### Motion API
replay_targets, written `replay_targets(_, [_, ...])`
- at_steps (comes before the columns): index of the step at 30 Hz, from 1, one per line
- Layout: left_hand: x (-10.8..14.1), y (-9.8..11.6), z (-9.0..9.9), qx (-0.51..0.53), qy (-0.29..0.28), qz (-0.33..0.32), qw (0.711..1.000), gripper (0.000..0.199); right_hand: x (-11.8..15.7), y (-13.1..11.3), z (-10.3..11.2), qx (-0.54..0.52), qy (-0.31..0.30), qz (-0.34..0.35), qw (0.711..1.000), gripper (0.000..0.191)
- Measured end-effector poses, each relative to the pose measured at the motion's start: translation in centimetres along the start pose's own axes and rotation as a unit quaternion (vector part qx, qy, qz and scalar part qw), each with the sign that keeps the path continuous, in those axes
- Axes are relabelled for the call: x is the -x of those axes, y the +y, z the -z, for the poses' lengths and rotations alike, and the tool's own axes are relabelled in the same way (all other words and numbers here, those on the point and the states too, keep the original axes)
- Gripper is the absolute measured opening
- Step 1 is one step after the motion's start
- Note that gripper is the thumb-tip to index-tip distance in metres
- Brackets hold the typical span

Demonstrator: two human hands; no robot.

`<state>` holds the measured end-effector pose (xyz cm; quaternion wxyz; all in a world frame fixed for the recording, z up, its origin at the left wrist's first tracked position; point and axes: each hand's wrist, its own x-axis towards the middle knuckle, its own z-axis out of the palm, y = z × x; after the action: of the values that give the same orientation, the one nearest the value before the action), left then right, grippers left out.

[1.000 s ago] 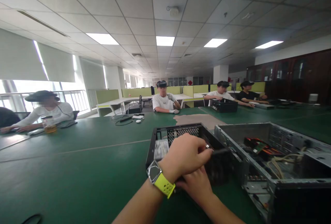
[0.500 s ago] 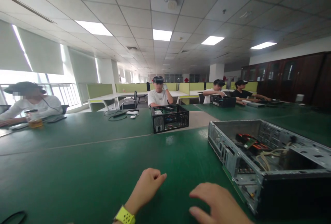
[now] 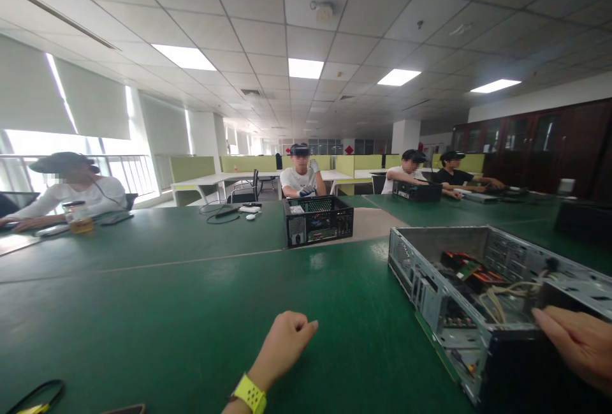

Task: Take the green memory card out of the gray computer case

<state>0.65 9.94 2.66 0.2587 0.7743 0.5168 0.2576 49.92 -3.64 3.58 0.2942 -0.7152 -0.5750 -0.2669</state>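
Observation:
My left hand [image 3: 287, 345], with a yellow-green watch [image 3: 249, 393] on its wrist, is curled closed above the green table [image 3: 191, 325]; nothing shows in it. At the right stands an open metal computer case [image 3: 442, 283] with cables [image 3: 497, 299] and an orange and black part [image 3: 478, 268] inside. My right hand [image 3: 576, 340] is at the near edge of this case, over its dark panel [image 3: 516, 369]. Its thumb or finger reaches the rim, while the other fingers are hidden, so its grip is unclear.
Across the table a person [image 3: 300, 178] sits behind a smaller black case [image 3: 319, 221]. Another person [image 3: 81, 191] sits at the left near a jar [image 3: 79, 217]. Two people work at the far right beside a black case [image 3: 415, 191]. Cables [image 3: 222, 211] lie at centre left.
My right hand has moved right, from over the table to the near edge of the open case. My left hand keeps its closed shape. The person opposite has brought a gloved hand to their case.

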Motion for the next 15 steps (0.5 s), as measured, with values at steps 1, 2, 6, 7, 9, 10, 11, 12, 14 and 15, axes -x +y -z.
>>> replay_targets(1, [0.0,0.3,0.0,-0.011,-0.003,0.000,1.000,0.045,-0.1,-0.1,0.0,0.001,0.015,0.010,1.000,0.039])
replay_targets(2, [0.1,0.7,-0.2,-0.023,-0.008,0.000,1.000,0.044,-0.2,-0.3,0.0,0.001,0.033,0.025,0.999,0.038])
replay_targets(6, [0.3,3.6,-3.4,-0.073,-0.014,0.003,0.997,0.036,-0.4,-1.1,0.1,0.043,0.109,0.096,0.989,0.039])
replay_targets(7, [0.2,4.6,-5.0,-0.081,-0.013,0.002,0.997,0.032,-0.3,-1.4,0.1,0.052,0.122,0.113,0.985,0.039])
replay_targets(9, [-0.2,7.0,-8.8,-0.084,-0.026,-0.006,0.996,0.027,-0.1,-1.8,0.1,0.058,0.130,0.145,0.979,0.038])
replay_targets(10, [-0.6,8.2,-10.8,-0.085,-0.032,0.002,0.996,0.026,0.0,-2.0,0.1,0.059,0.128,0.149,0.979,0.038])
replay_targets(11, [-1.1,9.3,-12.7,-0.085,-0.044,0.008,0.995,0.026,0.2,-2.1,0.1,0.062,0.124,0.145,0.980,0.037])
replay_targets(12, [-1.6,10.4,-14.5,-0.087,-0.052,0.010,0.995,0.026,0.3,-2.3,0.1,0.064,0.120,0.135,0.982,0.037])
replay_targets(14, [-2.5,12.1,-17.2,-0.101,-0.055,-0.007,0.993,0.033,0.5,-2.7,0.3,0.063,0.121,0.107,0.985,0.037])
replay_targets(15, [-2.8,12.6,-18.1,-0.112,-0.058,-0.026,0.992,0.038,0.5,-3.0,0.4,0.061,0.113,0.096,0.987,0.037])
